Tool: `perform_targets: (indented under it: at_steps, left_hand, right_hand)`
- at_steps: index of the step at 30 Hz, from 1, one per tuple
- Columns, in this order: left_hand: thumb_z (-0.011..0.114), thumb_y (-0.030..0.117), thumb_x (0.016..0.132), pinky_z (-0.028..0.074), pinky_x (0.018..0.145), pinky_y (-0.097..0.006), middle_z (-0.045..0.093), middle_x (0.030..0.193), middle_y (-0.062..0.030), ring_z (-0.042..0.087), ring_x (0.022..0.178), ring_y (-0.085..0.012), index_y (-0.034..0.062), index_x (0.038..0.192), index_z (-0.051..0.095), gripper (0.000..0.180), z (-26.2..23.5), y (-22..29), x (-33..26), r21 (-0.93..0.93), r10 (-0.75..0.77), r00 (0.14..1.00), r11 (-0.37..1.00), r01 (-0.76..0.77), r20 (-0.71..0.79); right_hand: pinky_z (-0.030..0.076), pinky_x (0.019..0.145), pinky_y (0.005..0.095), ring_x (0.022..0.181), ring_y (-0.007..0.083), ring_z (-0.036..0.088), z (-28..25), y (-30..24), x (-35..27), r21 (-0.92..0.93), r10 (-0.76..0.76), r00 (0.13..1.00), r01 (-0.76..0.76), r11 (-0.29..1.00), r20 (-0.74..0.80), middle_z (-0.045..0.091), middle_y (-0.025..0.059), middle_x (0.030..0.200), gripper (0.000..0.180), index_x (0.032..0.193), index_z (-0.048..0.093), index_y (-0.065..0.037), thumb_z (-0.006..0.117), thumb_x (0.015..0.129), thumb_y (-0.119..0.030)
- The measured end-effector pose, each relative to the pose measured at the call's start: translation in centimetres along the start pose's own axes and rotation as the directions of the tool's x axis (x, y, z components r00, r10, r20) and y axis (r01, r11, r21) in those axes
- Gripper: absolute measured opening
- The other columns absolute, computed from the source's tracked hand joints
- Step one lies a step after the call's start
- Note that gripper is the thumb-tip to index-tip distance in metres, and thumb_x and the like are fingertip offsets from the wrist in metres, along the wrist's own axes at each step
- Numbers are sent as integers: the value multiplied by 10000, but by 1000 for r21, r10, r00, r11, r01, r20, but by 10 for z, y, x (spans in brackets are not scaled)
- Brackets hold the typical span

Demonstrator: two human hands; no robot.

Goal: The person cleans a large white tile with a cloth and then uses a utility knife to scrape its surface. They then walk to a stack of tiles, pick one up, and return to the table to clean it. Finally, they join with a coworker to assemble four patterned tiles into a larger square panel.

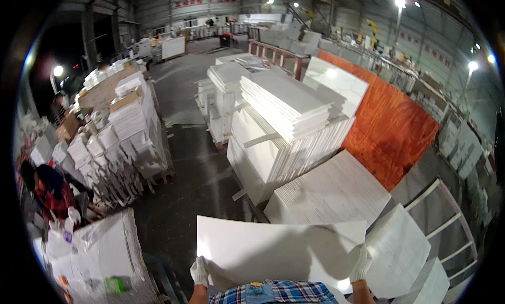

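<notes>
A large white stone slab point(263, 246) stands in front of my body, with my shadow falling across its face. My left hand point(199, 271), in a white glove, grips its left edge. On the opposite edge my right hand point(361, 263), gloved the same way, is closed round the side. Part of the fingers on both hands is hidden by the slab. Just beyond its top edge lies a stack of upright white slabs point(331, 188). The slab's lower edge is out of sight behind my plaid shirt.
Taller slab stacks point(286, 101) rise ahead, beside an orange-red slab point(379, 120). A dark floor aisle point(194, 183) runs along their left. Bundled stone pieces point(113, 151) line the far side, where a person point(52, 193) works by a white-topped table point(100, 251). A metal rack point(452, 220) stands at right.
</notes>
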State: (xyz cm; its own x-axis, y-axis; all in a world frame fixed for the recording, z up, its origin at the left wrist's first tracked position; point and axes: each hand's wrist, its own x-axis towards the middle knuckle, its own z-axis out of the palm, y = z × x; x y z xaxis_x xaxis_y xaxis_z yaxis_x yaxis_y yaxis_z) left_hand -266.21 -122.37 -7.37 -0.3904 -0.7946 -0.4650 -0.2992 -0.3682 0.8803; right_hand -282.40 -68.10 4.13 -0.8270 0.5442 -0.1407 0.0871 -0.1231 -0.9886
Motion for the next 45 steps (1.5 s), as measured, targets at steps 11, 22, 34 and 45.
perform_targets:
  at_steps: [11, 22, 34, 45]
  left_hand:
    - [600, 376, 994, 407, 646, -313, 552, 733, 15, 470, 715, -98, -3, 828, 664, 420, 132, 108, 193, 25, 168, 980, 985, -171, 102]
    - [629, 378, 998, 396, 566, -255, 531, 715, 55, 481, 648, -54, 62, 808, 646, 369, 258, 281, 325, -45, 262, 956, 965, -258, 135]
    - [654, 369, 939, 287, 505, -334, 340, 599, 37, 330, 594, -59, 61, 585, 389, 539, 473, 555, 415, 307, 427, 702, 681, -664, 570]
    - [572, 570, 891, 498, 829, -491, 684, 863, -286, 678, 923, -402, -41, 904, 725, 630, 719, 704, 498, 311, 359, 365, 200, -929, 859]
  right_hand:
    - [460, 616, 264, 712, 86, 564, 170, 33, 76, 137, -34, 984, 59, 989, -176, 638, -20, 818, 293, 939, 708, -20, 622, 1006, -292]
    - [440, 588, 283, 653, 99, 527, 388, -22, 185, 205, 38, 978, 5, 979, -203, 590, -24, 744, 307, 889, 681, -48, 620, 1002, -327]
    - [471, 575, 285, 657, 126, 577, 496, -164, 265, 58, -95, 990, 89, 994, 105, 610, 6, 777, 206, 942, 649, -25, 557, 999, -200]
    - [511, 603, 300, 720, 146, 635, 576, -154, 371, -301, -305, 952, 302, 905, 38, 651, 6, 798, 165, 948, 671, -31, 581, 981, -165]
